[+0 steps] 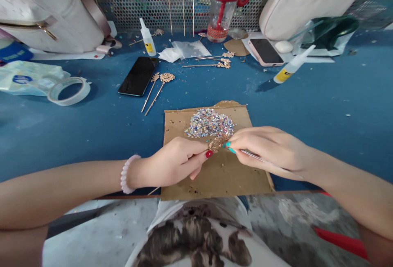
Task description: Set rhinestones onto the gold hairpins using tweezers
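My left hand (pixel 178 160) pinches a gold filigree hairpin (pixel 217 142) by its ornate head, over a brown cardboard sheet (pixel 215 177). My right hand (pixel 267 148) is closed around a thin stick tool (pixel 260 159), its fingertips touching the hairpin head. A heap of glittery sequins (pixel 210 123) lies on the cardboard just beyond both hands.
On the blue table lie two more gold hairpins (pixel 158 87), a black phone (pixel 138 75), a tape roll (pixel 69 91), glue bottles (pixel 147 37) (pixel 291 68), a pink phone (pixel 265 52), a cup with a red handle (pixel 229 5), and white bags (pixel 49 13) at the back.
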`<state>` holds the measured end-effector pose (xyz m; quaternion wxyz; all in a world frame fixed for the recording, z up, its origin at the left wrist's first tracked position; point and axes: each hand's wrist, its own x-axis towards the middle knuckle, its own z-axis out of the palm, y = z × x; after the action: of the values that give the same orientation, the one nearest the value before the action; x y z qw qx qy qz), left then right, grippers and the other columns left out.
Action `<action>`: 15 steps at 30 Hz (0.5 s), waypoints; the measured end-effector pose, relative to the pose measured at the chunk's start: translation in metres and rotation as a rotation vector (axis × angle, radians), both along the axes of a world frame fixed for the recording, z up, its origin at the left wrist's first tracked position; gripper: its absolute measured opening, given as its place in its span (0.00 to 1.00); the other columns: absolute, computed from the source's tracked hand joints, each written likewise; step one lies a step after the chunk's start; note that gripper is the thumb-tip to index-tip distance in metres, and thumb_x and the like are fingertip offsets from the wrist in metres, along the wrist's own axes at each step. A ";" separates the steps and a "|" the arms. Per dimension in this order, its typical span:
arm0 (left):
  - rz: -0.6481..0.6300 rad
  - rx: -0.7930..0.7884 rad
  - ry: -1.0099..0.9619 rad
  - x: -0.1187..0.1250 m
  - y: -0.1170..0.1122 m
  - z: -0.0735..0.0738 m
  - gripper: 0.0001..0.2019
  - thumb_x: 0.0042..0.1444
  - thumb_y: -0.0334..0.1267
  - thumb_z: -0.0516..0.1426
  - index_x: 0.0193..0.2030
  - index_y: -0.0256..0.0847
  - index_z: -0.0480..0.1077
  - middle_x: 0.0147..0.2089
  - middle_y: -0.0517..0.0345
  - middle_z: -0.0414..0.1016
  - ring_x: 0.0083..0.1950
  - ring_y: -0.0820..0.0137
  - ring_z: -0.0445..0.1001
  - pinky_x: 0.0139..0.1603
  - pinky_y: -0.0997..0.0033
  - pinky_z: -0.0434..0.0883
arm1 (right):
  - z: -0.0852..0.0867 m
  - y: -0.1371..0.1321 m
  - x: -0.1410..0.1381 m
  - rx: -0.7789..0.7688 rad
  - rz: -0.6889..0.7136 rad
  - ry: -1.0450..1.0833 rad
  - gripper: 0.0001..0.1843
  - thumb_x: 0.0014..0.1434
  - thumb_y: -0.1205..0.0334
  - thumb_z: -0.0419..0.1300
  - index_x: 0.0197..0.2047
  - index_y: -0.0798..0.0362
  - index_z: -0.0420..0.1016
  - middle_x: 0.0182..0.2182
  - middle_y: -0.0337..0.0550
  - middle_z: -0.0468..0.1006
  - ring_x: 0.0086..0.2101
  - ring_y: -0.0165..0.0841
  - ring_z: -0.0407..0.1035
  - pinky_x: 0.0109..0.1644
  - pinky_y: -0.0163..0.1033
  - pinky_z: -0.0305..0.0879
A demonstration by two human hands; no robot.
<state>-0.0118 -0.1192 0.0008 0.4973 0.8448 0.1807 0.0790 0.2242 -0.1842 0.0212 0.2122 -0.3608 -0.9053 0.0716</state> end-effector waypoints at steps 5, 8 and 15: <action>0.003 -0.043 0.016 -0.001 0.001 0.000 0.21 0.68 0.34 0.44 0.23 0.37 0.62 0.18 0.65 0.69 0.21 0.81 0.65 0.30 0.81 0.64 | 0.000 0.000 0.000 0.048 0.020 -0.026 0.08 0.67 0.68 0.47 0.35 0.52 0.63 0.26 0.38 0.71 0.28 0.29 0.66 0.33 0.35 0.64; 0.010 -0.043 0.017 -0.001 0.001 0.000 0.21 0.67 0.34 0.44 0.22 0.37 0.63 0.18 0.64 0.69 0.21 0.80 0.65 0.29 0.80 0.64 | -0.001 0.000 0.001 0.046 0.007 -0.040 0.08 0.67 0.69 0.48 0.36 0.52 0.64 0.27 0.38 0.71 0.29 0.29 0.67 0.34 0.35 0.65; 0.021 -0.086 -0.006 0.000 0.001 0.001 0.19 0.67 0.34 0.44 0.24 0.37 0.61 0.16 0.67 0.67 0.19 0.83 0.62 0.26 0.84 0.62 | -0.010 0.002 0.003 0.059 0.060 0.065 0.04 0.67 0.67 0.49 0.40 0.52 0.64 0.30 0.40 0.74 0.32 0.29 0.71 0.35 0.36 0.69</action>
<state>-0.0123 -0.1186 0.0019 0.5327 0.8206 0.1912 0.0789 0.2276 -0.1824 0.0113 0.2496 -0.3245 -0.9102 0.0629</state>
